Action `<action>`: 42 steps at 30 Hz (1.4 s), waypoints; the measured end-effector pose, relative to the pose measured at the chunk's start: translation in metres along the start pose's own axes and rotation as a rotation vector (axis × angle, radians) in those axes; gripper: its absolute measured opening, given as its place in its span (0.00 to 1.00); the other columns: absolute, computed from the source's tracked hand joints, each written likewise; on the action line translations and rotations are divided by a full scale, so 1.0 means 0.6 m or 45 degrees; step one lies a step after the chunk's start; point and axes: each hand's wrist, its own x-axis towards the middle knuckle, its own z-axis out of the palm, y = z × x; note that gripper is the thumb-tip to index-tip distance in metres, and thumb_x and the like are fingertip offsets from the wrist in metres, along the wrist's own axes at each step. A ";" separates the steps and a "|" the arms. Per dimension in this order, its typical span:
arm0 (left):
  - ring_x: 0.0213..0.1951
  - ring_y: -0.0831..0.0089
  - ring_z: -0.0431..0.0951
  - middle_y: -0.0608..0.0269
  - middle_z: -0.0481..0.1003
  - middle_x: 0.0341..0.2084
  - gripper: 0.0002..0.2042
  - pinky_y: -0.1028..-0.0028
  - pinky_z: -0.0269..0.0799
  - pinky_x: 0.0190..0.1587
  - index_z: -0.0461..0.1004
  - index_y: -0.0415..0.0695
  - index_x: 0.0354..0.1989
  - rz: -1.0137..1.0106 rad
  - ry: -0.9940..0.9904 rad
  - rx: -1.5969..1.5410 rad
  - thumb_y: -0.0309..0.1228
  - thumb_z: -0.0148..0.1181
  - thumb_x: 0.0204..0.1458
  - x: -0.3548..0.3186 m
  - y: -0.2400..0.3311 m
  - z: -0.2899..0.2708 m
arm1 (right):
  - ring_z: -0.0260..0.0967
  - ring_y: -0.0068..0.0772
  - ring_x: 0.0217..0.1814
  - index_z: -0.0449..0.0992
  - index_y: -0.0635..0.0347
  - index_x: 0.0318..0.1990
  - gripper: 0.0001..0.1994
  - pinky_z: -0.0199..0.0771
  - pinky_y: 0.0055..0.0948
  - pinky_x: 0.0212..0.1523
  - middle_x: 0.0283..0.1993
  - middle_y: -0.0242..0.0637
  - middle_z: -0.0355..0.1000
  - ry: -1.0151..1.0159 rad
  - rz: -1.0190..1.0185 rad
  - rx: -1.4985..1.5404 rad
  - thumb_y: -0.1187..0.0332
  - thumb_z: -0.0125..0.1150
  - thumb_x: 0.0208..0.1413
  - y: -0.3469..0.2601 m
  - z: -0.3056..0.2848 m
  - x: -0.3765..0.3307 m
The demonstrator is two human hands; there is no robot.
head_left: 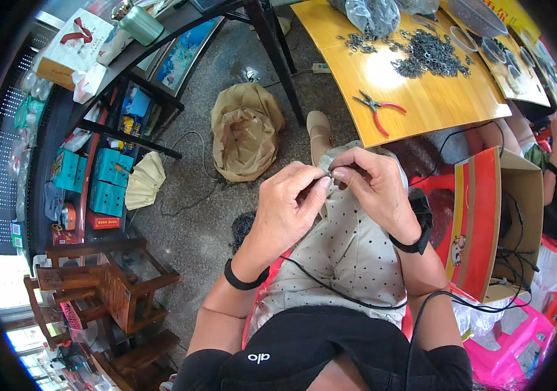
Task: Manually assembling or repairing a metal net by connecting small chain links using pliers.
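Fingertips (321, 186) of the left hand (286, 199) and right hand (384, 189) pinched tight on a tiny piece (330, 174) — red-handled pliers (375, 106) lay by the near left corner of the table (451, 105).

The speckled grey floor (190, 241) was crowded.
Light (381, 73) glared off the yellow bench (451, 105); a black-legged table (274, 58) and brown wooden furniture (117, 293) stood left, a pink plastic seat (501, 355) lower right.

Yellow table (448, 99) with pliers (372, 104), dark pieces (430, 53)
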 end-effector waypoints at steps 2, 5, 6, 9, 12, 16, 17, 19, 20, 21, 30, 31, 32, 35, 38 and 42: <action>0.22 0.71 0.72 0.57 0.73 0.22 0.05 0.74 0.66 0.26 0.77 0.36 0.32 -0.094 0.016 -0.117 0.26 0.60 0.52 0.000 -0.008 0.001 | 0.73 0.39 0.30 0.74 0.65 0.34 0.04 0.70 0.28 0.32 0.27 0.42 0.73 0.037 0.074 0.084 0.78 0.62 0.50 -0.004 -0.003 0.001; 0.21 0.74 0.71 0.59 0.73 0.22 0.05 0.75 0.64 0.24 0.77 0.36 0.31 -0.223 0.094 -0.272 0.26 0.60 0.52 -0.011 -0.030 0.009 | 0.73 0.43 0.34 0.75 0.65 0.33 0.07 0.72 0.30 0.35 0.31 0.41 0.73 -0.040 -0.255 -0.178 0.78 0.65 0.46 -0.003 -0.015 0.009; 0.21 0.74 0.71 0.59 0.73 0.22 0.05 0.75 0.64 0.24 0.77 0.36 0.31 -0.222 0.100 -0.274 0.26 0.60 0.52 -0.012 -0.031 0.011 | 0.73 0.43 0.36 0.75 0.64 0.33 0.06 0.73 0.32 0.37 0.35 0.41 0.74 -0.103 -0.435 -0.268 0.78 0.65 0.46 0.002 -0.017 0.012; 0.21 0.76 0.70 0.61 0.73 0.21 0.05 0.76 0.63 0.24 0.76 0.36 0.31 -0.290 0.151 -0.265 0.26 0.60 0.53 -0.017 -0.039 0.014 | 0.70 0.45 0.49 0.76 0.63 0.37 0.09 0.72 0.38 0.47 0.47 0.43 0.71 -0.307 -0.551 -0.395 0.76 0.65 0.46 0.047 -0.040 0.033; 0.21 0.76 0.70 0.61 0.73 0.22 0.05 0.76 0.62 0.24 0.76 0.36 0.32 -0.283 0.180 -0.353 0.26 0.60 0.53 -0.017 -0.041 0.020 | 0.65 0.46 0.57 0.75 0.62 0.45 0.15 0.64 0.42 0.56 0.53 0.45 0.68 0.169 -0.377 -0.713 0.71 0.64 0.49 0.136 -0.072 0.075; 0.21 0.76 0.69 0.61 0.73 0.22 0.05 0.76 0.63 0.24 0.76 0.36 0.32 -0.256 0.220 -0.335 0.26 0.60 0.53 -0.019 -0.041 0.021 | 0.62 0.46 0.57 0.72 0.59 0.51 0.20 0.59 0.43 0.57 0.53 0.46 0.66 0.393 -0.239 -1.376 0.65 0.62 0.51 0.261 -0.109 0.096; 0.21 0.76 0.70 0.61 0.73 0.22 0.04 0.76 0.63 0.24 0.76 0.36 0.32 -0.243 0.234 -0.338 0.25 0.60 0.53 -0.018 -0.041 0.021 | 0.63 0.46 0.55 0.73 0.59 0.51 0.19 0.60 0.43 0.55 0.51 0.45 0.67 0.386 -0.217 -1.344 0.64 0.62 0.51 0.269 -0.112 0.098; 0.21 0.76 0.70 0.61 0.73 0.23 0.04 0.76 0.63 0.24 0.76 0.36 0.32 -0.227 0.244 -0.290 0.25 0.60 0.53 -0.020 -0.039 0.018 | 0.64 0.45 0.50 0.74 0.58 0.49 0.17 0.61 0.43 0.50 0.46 0.43 0.67 0.421 -0.252 -1.387 0.66 0.62 0.51 0.259 -0.101 0.100; 0.21 0.76 0.70 0.61 0.73 0.23 0.04 0.76 0.63 0.25 0.76 0.36 0.32 -0.206 0.248 -0.249 0.24 0.60 0.53 -0.021 -0.037 0.017 | 0.64 0.44 0.50 0.74 0.58 0.48 0.16 0.62 0.41 0.48 0.45 0.43 0.67 0.393 -0.231 -1.423 0.67 0.61 0.51 0.262 -0.100 0.104; 0.21 0.76 0.70 0.61 0.73 0.23 0.04 0.76 0.63 0.25 0.76 0.36 0.32 -0.204 0.243 -0.253 0.24 0.60 0.53 -0.021 -0.035 0.017 | 0.64 0.44 0.50 0.74 0.57 0.47 0.15 0.63 0.40 0.46 0.44 0.42 0.68 0.368 -0.205 -1.467 0.67 0.61 0.51 0.264 -0.102 0.106; 0.23 0.71 0.71 0.59 0.73 0.23 0.03 0.74 0.66 0.27 0.76 0.36 0.33 -0.121 0.244 -0.147 0.23 0.59 0.53 -0.020 -0.027 0.014 | 0.59 0.19 0.31 0.73 0.67 0.48 0.14 0.63 0.23 0.34 0.29 0.32 0.64 0.023 0.298 0.123 0.66 0.55 0.59 0.078 -0.070 0.036; 0.24 0.71 0.72 0.58 0.73 0.23 0.03 0.74 0.66 0.28 0.75 0.35 0.33 -0.110 0.262 -0.135 0.22 0.59 0.53 -0.020 -0.026 0.015 | 0.61 0.23 0.33 0.73 0.67 0.47 0.15 0.64 0.24 0.36 0.31 0.34 0.65 -0.109 0.104 0.069 0.65 0.57 0.58 0.057 -0.062 0.019; 0.24 0.70 0.72 0.58 0.73 0.23 0.03 0.74 0.67 0.28 0.75 0.35 0.33 -0.097 0.283 -0.124 0.22 0.59 0.52 -0.018 -0.023 0.014 | 0.64 0.29 0.36 0.73 0.67 0.46 0.16 0.64 0.26 0.37 0.34 0.38 0.66 -0.211 0.036 -0.128 0.64 0.58 0.56 0.038 -0.062 0.004; 0.24 0.70 0.72 0.57 0.73 0.24 0.03 0.73 0.67 0.28 0.75 0.35 0.33 -0.099 0.304 -0.087 0.22 0.59 0.52 -0.017 -0.019 0.012 | 0.66 0.42 0.35 0.74 0.67 0.44 0.16 0.67 0.32 0.37 0.34 0.45 0.67 -0.168 -0.172 -0.378 0.64 0.61 0.53 0.015 -0.046 -0.020; 0.24 0.70 0.73 0.57 0.74 0.24 0.03 0.74 0.67 0.28 0.75 0.35 0.33 -0.086 0.332 -0.089 0.21 0.59 0.52 -0.019 -0.020 0.012 | 0.67 0.46 0.35 0.74 0.68 0.44 0.16 0.67 0.36 0.36 0.35 0.47 0.68 -0.132 -0.188 -0.487 0.65 0.63 0.52 0.005 -0.040 -0.032; 0.25 0.70 0.74 0.57 0.74 0.25 0.03 0.74 0.68 0.29 0.76 0.35 0.33 -0.087 0.349 -0.097 0.21 0.59 0.52 -0.020 -0.019 0.015 | 0.68 0.46 0.33 0.75 0.68 0.42 0.15 0.68 0.37 0.34 0.34 0.47 0.69 -0.072 -0.244 -0.495 0.66 0.64 0.50 0.008 -0.036 -0.034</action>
